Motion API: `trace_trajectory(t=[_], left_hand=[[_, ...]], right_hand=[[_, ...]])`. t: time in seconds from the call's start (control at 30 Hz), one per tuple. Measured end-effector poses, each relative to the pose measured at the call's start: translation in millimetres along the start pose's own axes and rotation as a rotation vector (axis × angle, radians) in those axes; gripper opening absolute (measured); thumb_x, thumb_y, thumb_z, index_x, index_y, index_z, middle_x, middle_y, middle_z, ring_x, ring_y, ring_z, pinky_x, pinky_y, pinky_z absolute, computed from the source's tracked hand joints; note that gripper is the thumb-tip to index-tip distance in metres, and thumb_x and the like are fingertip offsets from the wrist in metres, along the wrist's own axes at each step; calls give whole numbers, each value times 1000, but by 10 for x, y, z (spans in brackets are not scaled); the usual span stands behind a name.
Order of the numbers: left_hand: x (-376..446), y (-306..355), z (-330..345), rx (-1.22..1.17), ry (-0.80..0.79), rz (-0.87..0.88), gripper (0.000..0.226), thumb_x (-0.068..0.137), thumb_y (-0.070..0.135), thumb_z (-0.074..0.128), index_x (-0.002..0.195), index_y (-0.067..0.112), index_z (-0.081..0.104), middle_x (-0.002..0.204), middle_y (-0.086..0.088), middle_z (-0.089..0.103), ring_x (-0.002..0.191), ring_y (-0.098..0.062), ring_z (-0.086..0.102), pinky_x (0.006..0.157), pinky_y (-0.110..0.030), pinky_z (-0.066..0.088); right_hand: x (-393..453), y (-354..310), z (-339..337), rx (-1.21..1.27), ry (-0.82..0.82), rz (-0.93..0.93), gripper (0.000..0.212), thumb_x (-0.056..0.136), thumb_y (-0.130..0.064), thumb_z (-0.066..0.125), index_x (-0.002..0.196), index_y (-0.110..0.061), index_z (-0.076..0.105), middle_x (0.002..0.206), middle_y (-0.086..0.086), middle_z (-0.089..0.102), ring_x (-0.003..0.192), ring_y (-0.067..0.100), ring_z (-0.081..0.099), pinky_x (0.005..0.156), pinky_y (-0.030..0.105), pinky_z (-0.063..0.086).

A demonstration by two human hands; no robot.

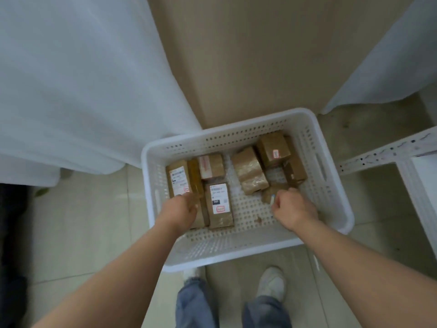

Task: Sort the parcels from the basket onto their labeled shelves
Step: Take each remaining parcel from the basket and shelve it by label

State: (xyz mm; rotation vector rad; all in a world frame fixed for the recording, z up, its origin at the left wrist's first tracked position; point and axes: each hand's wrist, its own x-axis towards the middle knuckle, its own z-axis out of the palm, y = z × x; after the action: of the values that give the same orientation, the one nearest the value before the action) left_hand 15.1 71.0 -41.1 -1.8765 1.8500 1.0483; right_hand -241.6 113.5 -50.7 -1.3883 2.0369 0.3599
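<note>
Both of my forearms reach down from the bottom edge, with jeans and two white shoes (272, 281) on the tiled floor (94, 221) between them at six o'clock. Just past the shoes sits the white perforated basket (236, 253). My left hand (181, 208) is down inside it at about nine o'clock of the basket floor, fingers curled over the near end of a brown parcel; how firmly it grips I cannot tell. My right hand (293, 207) is curled at about four o'clock, pinching a small parcel (268, 196) with a pale tag at its fingertips. Between my hands lies a labeled parcel (220, 205), label up. Farther in, a long labeled parcel (178, 178) lies along the left wall, with more brown parcels at twelve and two o'clock. Beyond the basket rises a tan panel (260, 55), white sheeting (71, 79) at ten o'clock, and a white shelf frame (387, 152) at three o'clock.
</note>
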Motion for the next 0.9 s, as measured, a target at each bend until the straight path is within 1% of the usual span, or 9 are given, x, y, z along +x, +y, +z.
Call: trace_trajectory(t=[0.2, 0.37, 0.5, 0.53, 0.67, 0.73, 0.77, 0.83, 0.9], left_hand=[[300, -642, 118, -72, -61, -26, 42, 97, 23, 47, 138, 13, 45, 127, -11, 58, 115, -30, 54, 96, -36, 45], [751, -965, 391, -123, -115, -47, 37, 98, 22, 44, 132, 8, 47, 128, -14, 56, 117, -29, 53, 94, -33, 44], [1173, -1085, 722, -117, -150, -78, 25, 99, 17, 40, 118, 3, 50, 120, -18, 54, 97, -27, 52, 81, -34, 44], [1285, -1110, 807, -117, -151, -97, 25, 99, 14, 40, 118, 3, 49, 121, -18, 53, 97, -27, 51, 81, -35, 44], [1673, -1231, 1130, -132, -130, -187, 37, 96, 5, 39, 133, 2, 44, 134, -19, 46, 118, -33, 50, 99, -39, 43], [1802, -1316, 1256, -142, -115, -243, 45, 96, 3, 39, 141, 4, 35, 140, -17, 38, 125, -32, 45, 105, -39, 40], [1851, -1357, 1310, -148, -108, -268, 50, 95, 2, 40, 144, 6, 30, 144, -16, 33, 128, -32, 42, 108, -40, 37], [1924, -1428, 1403, -162, -92, -299, 58, 94, 2, 43, 148, 6, 22, 150, -15, 23, 133, -32, 35, 111, -41, 34], [1951, -1462, 1480, -156, -74, -302, 64, 93, 3, 45, 150, 7, 16, 152, -15, 17, 135, -33, 31, 111, -41, 32]], right_hand=[[343, -698, 496, 53, -123, 43, 26, 95, -31, 48, 110, -17, 64, 113, 7, 60, 103, 26, 59, 78, 33, 51], [810, -1290, 1071, 248, -169, 71, 22, 94, -30, 53, 104, -14, 64, 108, 9, 65, 99, 28, 60, 76, 31, 48], [1208, -1542, 1610, 392, -226, 95, 28, 94, -33, 56, 111, -11, 59, 115, 10, 62, 105, 29, 58, 84, 33, 47], [1316, -1591, 1731, 418, -239, 91, 29, 93, -35, 57, 111, -12, 58, 116, 10, 63, 106, 29, 58, 84, 32, 47], [1723, -1747, 2136, 474, -250, 40, 28, 90, -44, 61, 103, -20, 55, 117, 7, 63, 105, 27, 59, 77, 30, 43], [1900, -1808, 2286, 542, -267, 17, 26, 87, -48, 64, 97, -27, 54, 117, 2, 63, 102, 25, 58, 79, 33, 47], [1975, -1829, 2342, 591, -282, 6, 31, 85, -49, 66, 106, -28, 55, 120, 0, 63, 107, 24, 58, 85, 35, 48], [2099, -1847, 2417, 701, -323, 0, 54, 82, -47, 71, 128, -27, 51, 130, -3, 59, 120, 23, 54, 99, 38, 44], [2176, -1821, 2470, 825, -393, 17, 68, 79, -46, 74, 137, -28, 44, 137, -4, 54, 127, 21, 49, 106, 43, 40]])
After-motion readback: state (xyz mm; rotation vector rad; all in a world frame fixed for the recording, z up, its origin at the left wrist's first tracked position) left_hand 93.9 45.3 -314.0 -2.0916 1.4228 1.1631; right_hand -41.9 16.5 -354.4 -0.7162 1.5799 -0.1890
